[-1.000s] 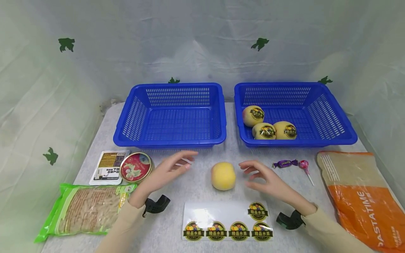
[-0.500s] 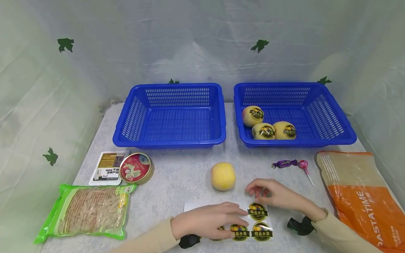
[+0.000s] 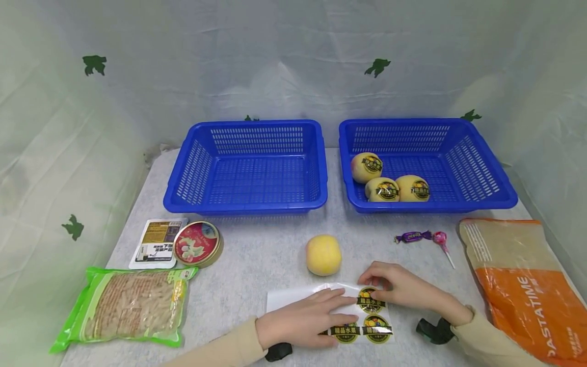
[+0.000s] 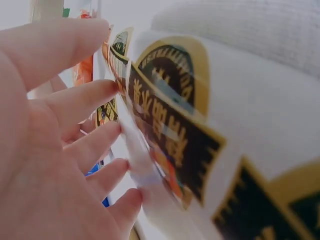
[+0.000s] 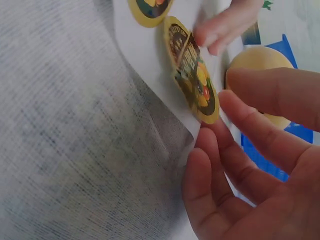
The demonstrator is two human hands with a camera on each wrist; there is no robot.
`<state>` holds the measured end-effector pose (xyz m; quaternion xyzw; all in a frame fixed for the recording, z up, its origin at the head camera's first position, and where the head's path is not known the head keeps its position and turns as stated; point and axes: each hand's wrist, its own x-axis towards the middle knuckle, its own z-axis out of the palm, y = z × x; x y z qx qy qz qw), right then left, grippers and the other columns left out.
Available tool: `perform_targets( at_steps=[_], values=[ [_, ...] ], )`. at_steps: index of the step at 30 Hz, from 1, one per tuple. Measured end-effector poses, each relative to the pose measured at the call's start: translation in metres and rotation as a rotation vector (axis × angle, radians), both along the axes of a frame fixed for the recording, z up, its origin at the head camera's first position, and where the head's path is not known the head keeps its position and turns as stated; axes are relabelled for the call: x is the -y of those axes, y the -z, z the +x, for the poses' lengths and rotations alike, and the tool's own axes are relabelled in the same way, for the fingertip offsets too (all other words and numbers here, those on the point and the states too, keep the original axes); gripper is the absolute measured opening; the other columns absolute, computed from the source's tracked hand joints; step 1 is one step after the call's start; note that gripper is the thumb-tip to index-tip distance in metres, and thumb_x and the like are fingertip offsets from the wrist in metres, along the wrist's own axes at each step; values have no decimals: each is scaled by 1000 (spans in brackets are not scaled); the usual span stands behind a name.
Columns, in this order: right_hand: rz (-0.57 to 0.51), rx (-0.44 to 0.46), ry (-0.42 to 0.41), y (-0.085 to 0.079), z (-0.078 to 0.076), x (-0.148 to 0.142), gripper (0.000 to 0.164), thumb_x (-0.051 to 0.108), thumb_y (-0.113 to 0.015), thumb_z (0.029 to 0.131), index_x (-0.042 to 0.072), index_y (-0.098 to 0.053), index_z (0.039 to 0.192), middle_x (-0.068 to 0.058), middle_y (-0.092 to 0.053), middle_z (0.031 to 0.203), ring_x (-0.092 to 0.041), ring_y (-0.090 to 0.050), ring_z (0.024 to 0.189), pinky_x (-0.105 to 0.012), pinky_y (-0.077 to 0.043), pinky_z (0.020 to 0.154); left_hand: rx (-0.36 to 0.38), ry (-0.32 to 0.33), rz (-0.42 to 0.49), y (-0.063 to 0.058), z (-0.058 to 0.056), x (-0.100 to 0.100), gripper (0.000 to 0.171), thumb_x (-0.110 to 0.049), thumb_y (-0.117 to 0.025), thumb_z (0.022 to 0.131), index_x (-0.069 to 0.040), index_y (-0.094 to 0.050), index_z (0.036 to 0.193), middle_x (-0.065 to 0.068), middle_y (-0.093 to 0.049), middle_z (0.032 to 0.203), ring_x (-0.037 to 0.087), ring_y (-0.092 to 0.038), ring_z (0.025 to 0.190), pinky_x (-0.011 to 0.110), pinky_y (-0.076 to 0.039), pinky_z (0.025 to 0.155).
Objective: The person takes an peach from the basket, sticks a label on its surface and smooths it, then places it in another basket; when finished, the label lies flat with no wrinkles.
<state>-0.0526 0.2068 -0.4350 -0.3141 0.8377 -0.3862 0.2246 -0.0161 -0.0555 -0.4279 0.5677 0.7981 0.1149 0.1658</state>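
A white sheet of stickers [image 3: 286, 298] lies on the table, bearing round black-and-gold stickers. My left hand [image 3: 304, 318] rests its fairly straight fingers across the sheet; in the left wrist view its fingertips touch the surface beside a sticker [image 4: 170, 115]. At the upper right corner my right hand [image 3: 403, 288] holds the sheet's raised edge, fingers curled at its underside and thumb by the corner sticker [image 3: 367, 303]. In the right wrist view this sticker [image 5: 192, 70] is bent up with the paper. A yellow peach [image 3: 323, 255] sits just beyond the sheet.
Behind stand two blue baskets, the left one [image 3: 245, 208] bare inside, the right one [image 3: 477, 204] with three stickered peaches [image 3: 367, 171]. A noodle bag [image 3: 133, 306], white pack [image 3: 158, 244] and round tin [image 3: 196, 243] lie left; candy [image 3: 414, 237], lollipop [image 3: 440, 238] and pasta bag [image 3: 523, 285] lie right.
Both hands have left the sides of the peach and come down to the sticker sheet. Since half a second ago the sheet's right part has risen and shifted slightly away.
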Motion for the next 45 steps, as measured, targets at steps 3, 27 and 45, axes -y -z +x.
perform_targets(
  at_steps=[3, 27, 45],
  values=[
    [42, -25, 11, -2, 2, 2, 22, 13, -67, 81, 19, -62, 102, 10, -53, 89, -8, -48, 71, -21, -43, 59, -20, -13, 11, 1, 0, 0, 50, -40, -49, 91, -24, -38, 137, 5, -18, 147, 23, -14, 134, 35, -18, 106],
    [-152, -74, -19, -10, -2, 8, 22, 1, -61, 82, 19, -60, 94, 9, -55, 84, -6, -51, 73, -22, -45, 63, -3, -51, 55, 3, -5, -1, 42, -37, -50, 91, -30, -46, 132, 7, -22, 145, 18, -20, 130, 32, -24, 103],
    [-300, -30, 126, -54, -39, 39, 8, 7, -58, 88, 10, -61, 95, -6, -61, 93, -15, -55, 81, -29, -47, 74, 21, -43, 206, -3, -8, 6, 36, -33, -54, 90, -25, -53, 125, 2, -36, 137, 13, -26, 127, 27, -19, 105]
  ],
)
